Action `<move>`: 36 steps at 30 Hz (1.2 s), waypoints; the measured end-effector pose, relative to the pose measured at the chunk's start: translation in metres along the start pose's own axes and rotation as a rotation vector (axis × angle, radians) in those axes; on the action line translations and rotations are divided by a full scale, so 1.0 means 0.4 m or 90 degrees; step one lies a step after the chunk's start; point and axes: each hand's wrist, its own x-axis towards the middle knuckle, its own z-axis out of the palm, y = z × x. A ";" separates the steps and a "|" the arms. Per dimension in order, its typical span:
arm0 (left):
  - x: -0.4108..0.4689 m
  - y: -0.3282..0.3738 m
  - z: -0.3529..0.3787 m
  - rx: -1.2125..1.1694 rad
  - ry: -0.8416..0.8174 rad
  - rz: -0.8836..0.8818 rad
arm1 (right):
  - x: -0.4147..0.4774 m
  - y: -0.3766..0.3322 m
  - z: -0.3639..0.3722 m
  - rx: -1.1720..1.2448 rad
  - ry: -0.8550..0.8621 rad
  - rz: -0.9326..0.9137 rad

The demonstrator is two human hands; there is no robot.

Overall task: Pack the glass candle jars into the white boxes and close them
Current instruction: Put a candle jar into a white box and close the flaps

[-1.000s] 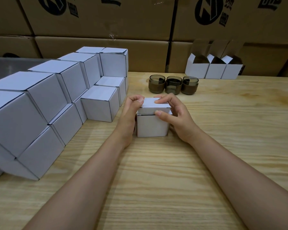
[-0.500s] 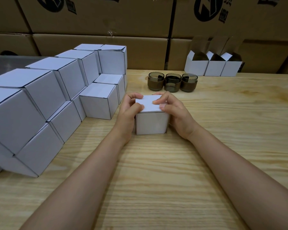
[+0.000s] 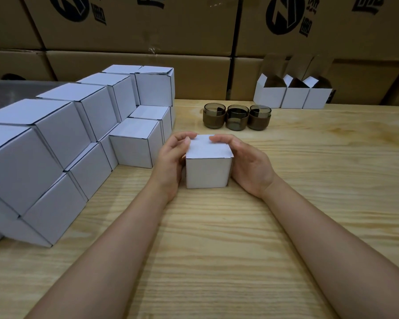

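Observation:
A small white box [image 3: 207, 171] stands closed on the wooden table [image 3: 217, 249] in the middle of the view. My left hand [image 3: 171, 162] cups its left side, with the fingertips curled over the lid's far left corner. My right hand [image 3: 247, 164] cups its right side, with the fingers curved over the lid's far edge. Three smoky glass candle jars [image 3: 236, 117] stand in a row behind the box. Three open white boxes [image 3: 291, 95] with raised flaps stand at the back right.
A stepped stack of closed white boxes [image 3: 62, 146] fills the left side of the table, reaching close to my left hand. Large brown cartons [image 3: 148, 31] form a wall along the back. Bare tabletop lies to the right and in front.
The lid, raised a second ago, has been pressed flat onto the box. My fingers have slid from the top of the lid out to its edges and sides.

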 end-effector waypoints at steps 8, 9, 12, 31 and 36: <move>0.015 -0.010 -0.010 -0.045 0.058 0.017 | -0.024 -0.021 0.001 -0.345 0.022 -0.061; 0.016 -0.011 -0.009 -0.044 0.061 0.021 | -0.026 -0.024 -0.002 -0.365 0.034 -0.073; 0.019 -0.012 -0.009 -0.048 0.072 0.024 | -0.025 -0.027 -0.004 -0.402 0.036 -0.082; 0.049 -0.042 -0.001 -0.016 0.149 0.023 | 0.327 -0.191 0.142 -0.330 0.145 -0.123; 0.052 -0.046 0.003 0.003 0.149 0.018 | 0.382 -0.143 0.177 -0.330 0.119 -0.076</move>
